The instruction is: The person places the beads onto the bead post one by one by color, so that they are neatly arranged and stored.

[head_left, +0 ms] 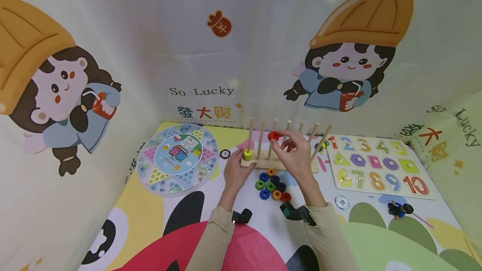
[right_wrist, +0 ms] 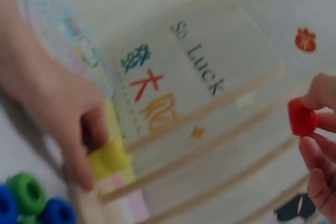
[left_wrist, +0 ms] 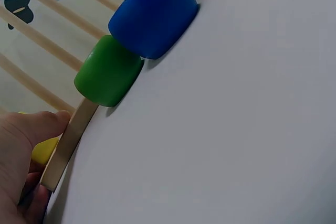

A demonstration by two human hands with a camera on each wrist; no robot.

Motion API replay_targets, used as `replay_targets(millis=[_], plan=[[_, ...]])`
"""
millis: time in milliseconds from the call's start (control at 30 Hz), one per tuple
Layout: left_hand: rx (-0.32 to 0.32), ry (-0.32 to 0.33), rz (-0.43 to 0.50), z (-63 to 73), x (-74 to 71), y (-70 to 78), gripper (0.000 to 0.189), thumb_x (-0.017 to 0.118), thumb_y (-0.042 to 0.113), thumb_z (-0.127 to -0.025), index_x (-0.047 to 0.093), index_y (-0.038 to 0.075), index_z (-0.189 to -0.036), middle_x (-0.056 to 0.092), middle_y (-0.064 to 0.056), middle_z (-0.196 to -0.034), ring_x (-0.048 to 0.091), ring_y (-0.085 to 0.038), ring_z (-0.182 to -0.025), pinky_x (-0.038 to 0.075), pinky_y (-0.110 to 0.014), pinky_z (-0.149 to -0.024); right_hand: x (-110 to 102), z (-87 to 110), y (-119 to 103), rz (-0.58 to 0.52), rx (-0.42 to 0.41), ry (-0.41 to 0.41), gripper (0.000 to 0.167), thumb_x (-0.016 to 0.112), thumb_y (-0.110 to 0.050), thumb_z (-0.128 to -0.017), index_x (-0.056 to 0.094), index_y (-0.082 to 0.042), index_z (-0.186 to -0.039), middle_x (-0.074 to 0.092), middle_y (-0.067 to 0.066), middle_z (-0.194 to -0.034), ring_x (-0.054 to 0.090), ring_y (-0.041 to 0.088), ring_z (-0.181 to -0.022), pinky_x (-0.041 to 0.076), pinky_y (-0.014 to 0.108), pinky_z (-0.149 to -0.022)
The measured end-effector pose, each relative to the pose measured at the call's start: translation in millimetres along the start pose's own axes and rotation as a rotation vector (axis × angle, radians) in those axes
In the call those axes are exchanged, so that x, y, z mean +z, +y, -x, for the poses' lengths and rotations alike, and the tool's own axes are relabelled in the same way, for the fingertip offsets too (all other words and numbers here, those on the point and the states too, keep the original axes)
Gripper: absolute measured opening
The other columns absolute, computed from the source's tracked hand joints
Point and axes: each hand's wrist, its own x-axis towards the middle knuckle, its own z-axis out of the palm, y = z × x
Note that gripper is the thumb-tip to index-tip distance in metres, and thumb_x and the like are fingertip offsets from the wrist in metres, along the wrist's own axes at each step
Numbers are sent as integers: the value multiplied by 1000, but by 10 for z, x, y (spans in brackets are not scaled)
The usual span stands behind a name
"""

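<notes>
A wooden peg board (head_left: 273, 164) with several upright pegs stands at the table's back. My left hand (head_left: 236, 171) grips its left end, the thumb along the base's edge (left_wrist: 71, 145). Yellow rings (head_left: 247, 154) sit low on the leftmost peg, right beside that hand. My right hand (head_left: 295, 154) pinches a red ring (right_wrist: 302, 117) between thumb and fingers, raised near the upper part of the pegs. In front of the board lies a cluster of loose rings, among them a green ring (left_wrist: 108, 71), a blue ring (left_wrist: 154, 16) and another red ring (head_left: 286, 197).
To the left lies a round game board (head_left: 177, 160), with a black chip (head_left: 225, 154) beside it. At right are a number-and-shape puzzle board (head_left: 380, 166), a white chip (head_left: 342, 203) and a small dark figure (head_left: 400, 209). A printed curtain (head_left: 256, 53) hangs behind the table.
</notes>
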Motion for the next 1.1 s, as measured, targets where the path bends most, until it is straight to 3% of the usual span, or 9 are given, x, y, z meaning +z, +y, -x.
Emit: replay_targets(millis=[300,600,867,1100], plan=[[-8,-18,-18,15,-11,-20,68,83,34,-78,60,1,-133,59,-11,-134,59,-28,-115,53,-42,-89,122,-248,-197,-43,-57,106,22,76,-3,-83,75,-1,-105,66,13,-92,57,20,-58,44,16,-56],[24,-2,-39,13,3,-28,66,82,35,-79,62,0,-131,60,-12,-133,59,-30,-117,52,-44,-93,220,-367,-269,135,-52,81,22,76,-12,-86,75,1,-104,65,13,-92,62,22,-59,48,28,-54],[4,-7,-28,-1,-10,-27,67,82,36,-79,61,1,-132,60,-12,-134,59,-29,-117,52,-43,-92,255,-420,-257,157,-60,77,22,75,-12,-85,75,1,-102,66,13,-92,62,22,-57,47,27,-52],[-11,-24,-39,-7,-23,-16,67,82,36,-80,60,2,-133,59,-11,-135,59,-28,-118,52,-42,-92,262,-436,-292,192,-58,24,21,75,-12,-85,75,1,-101,65,14,-91,62,21,-58,44,28,-50]])
